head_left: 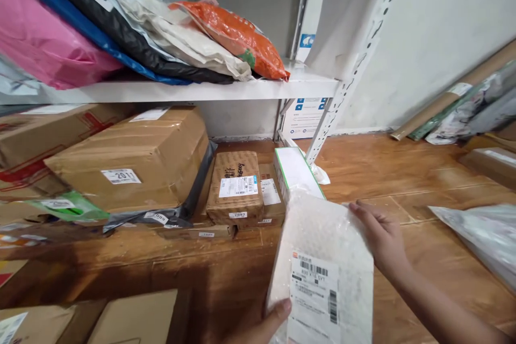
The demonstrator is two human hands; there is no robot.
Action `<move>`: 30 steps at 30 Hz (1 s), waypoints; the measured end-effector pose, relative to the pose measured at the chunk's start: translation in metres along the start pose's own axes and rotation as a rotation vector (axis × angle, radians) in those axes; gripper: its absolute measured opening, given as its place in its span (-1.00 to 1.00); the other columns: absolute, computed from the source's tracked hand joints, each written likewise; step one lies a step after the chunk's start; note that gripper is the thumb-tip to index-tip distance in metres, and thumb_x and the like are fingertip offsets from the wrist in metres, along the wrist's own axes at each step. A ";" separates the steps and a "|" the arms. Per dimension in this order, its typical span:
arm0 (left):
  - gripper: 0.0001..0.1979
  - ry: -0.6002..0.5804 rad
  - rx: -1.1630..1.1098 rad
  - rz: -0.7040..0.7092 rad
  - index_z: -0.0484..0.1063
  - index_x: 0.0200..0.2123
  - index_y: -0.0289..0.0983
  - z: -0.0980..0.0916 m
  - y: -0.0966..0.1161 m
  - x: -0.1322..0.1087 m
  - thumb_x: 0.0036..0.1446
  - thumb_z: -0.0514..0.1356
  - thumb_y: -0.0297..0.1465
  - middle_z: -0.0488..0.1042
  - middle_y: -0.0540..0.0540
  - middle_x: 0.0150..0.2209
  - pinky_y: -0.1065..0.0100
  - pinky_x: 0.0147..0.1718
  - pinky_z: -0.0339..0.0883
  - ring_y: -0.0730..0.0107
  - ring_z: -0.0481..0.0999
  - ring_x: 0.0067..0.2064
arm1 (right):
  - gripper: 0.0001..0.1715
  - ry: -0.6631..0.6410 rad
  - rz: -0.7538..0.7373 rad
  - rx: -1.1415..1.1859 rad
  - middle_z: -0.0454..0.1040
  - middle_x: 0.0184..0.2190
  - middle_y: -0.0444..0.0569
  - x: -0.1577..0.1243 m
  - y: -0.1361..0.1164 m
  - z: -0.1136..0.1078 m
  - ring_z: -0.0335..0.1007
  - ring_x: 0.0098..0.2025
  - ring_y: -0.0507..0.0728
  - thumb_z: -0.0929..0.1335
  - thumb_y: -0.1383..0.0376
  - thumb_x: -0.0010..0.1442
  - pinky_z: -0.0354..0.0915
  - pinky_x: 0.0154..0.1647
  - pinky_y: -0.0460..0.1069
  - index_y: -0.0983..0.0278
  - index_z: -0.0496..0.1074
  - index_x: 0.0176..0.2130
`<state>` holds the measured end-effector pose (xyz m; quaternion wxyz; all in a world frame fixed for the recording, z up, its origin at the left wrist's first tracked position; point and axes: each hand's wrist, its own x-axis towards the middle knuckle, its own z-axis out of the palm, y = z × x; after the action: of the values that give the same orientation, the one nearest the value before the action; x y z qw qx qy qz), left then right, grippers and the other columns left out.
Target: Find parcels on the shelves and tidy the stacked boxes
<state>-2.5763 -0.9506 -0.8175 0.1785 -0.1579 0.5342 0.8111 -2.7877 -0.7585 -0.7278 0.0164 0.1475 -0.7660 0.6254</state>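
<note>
White rectangular plastic-wrapped parcel (pixel 330 244) between grips | left hand (pixel 266 325) clasps its near-left edge | right hand (pixel 381 239) clasps its far-right corner

White plastic-wrapped parcel (pixel 349 269), label (pixel 312 295) uppermost

Head view, one: worn on the person's head, standing before the white shelf (pixel 258 91); facing forward and down, shelf and wooden floor (pixel 363 161) included; left hand (pixel 264 325), right hand (pixel 381 239) nearer the lens than shelf.
</note>
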 end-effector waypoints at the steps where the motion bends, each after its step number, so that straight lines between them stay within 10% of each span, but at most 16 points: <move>1: -0.30 -0.008 0.008 -0.008 0.32 0.23 -0.15 0.004 0.008 0.002 0.08 0.21 0.03 0.33 -0.18 0.26 -0.06 0.36 -0.14 -0.06 0.14 0.35 | -0.42 0.028 0.002 0.018 -0.01 -0.62 -0.21 0.007 -0.003 0.000 -0.07 -0.57 -0.02 0.39 0.08 0.16 -0.10 -0.54 -0.03 0.24 0.06 -0.65; 9: -0.37 0.301 0.203 0.148 0.42 0.13 -0.24 -0.036 0.104 -0.025 0.11 0.19 0.03 0.52 -0.17 0.08 0.13 0.13 0.30 0.05 0.44 0.15 | -0.63 0.227 -0.156 0.174 -0.03 -0.64 -0.23 0.111 -0.069 0.090 -0.09 -0.54 -0.01 0.33 0.21 0.04 -0.04 -0.53 -0.06 0.21 0.10 -0.64; 13: -0.40 0.599 0.031 0.122 0.48 0.02 -0.28 -0.076 0.145 -0.032 0.04 0.26 0.02 0.61 -0.13 -0.28 0.35 -0.38 0.40 0.30 0.55 -0.35 | -0.66 -0.099 -0.221 0.126 0.42 -0.26 -0.03 0.162 -0.070 0.183 0.32 -0.12 0.15 0.31 0.10 0.14 0.25 0.02 0.06 0.31 0.45 -0.25; 17: -0.62 0.779 -0.178 0.275 0.47 -0.05 -0.30 -0.105 0.162 -0.026 0.07 0.33 -0.29 0.53 -0.04 -0.38 0.51 -0.47 0.31 0.49 0.50 -0.41 | -0.13 -0.465 -0.136 0.030 0.18 0.25 0.15 0.141 -0.022 0.246 0.00 0.31 0.29 0.38 -0.05 0.10 -0.02 0.33 0.18 0.34 0.20 0.23; 24: -0.56 0.867 -0.169 0.483 0.43 -0.02 -0.28 -0.124 0.131 -0.017 0.04 0.34 -0.27 0.53 -0.12 -0.07 0.30 0.04 0.35 0.33 0.52 -0.03 | -0.17 -0.483 -0.015 0.032 0.24 0.22 0.11 0.067 0.050 0.217 0.08 0.28 0.28 0.25 -0.22 0.16 -0.01 0.33 0.21 0.23 0.24 0.20; 30: -0.14 0.776 0.188 0.694 -0.09 0.36 -0.19 -0.120 0.090 -0.015 0.10 0.28 -0.20 0.25 -0.29 0.25 0.12 0.24 0.14 0.19 0.31 0.25 | 0.27 -0.672 -0.265 0.031 -0.15 0.41 0.19 0.034 0.043 0.202 -0.13 0.40 0.34 0.42 -0.12 0.07 0.00 0.34 0.26 0.23 -0.31 0.41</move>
<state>-2.5965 -1.0957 -0.7835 -0.2981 -0.2439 0.6523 0.6528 -2.7988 -0.9529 -0.8058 -0.1574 0.4430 -0.6934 0.5460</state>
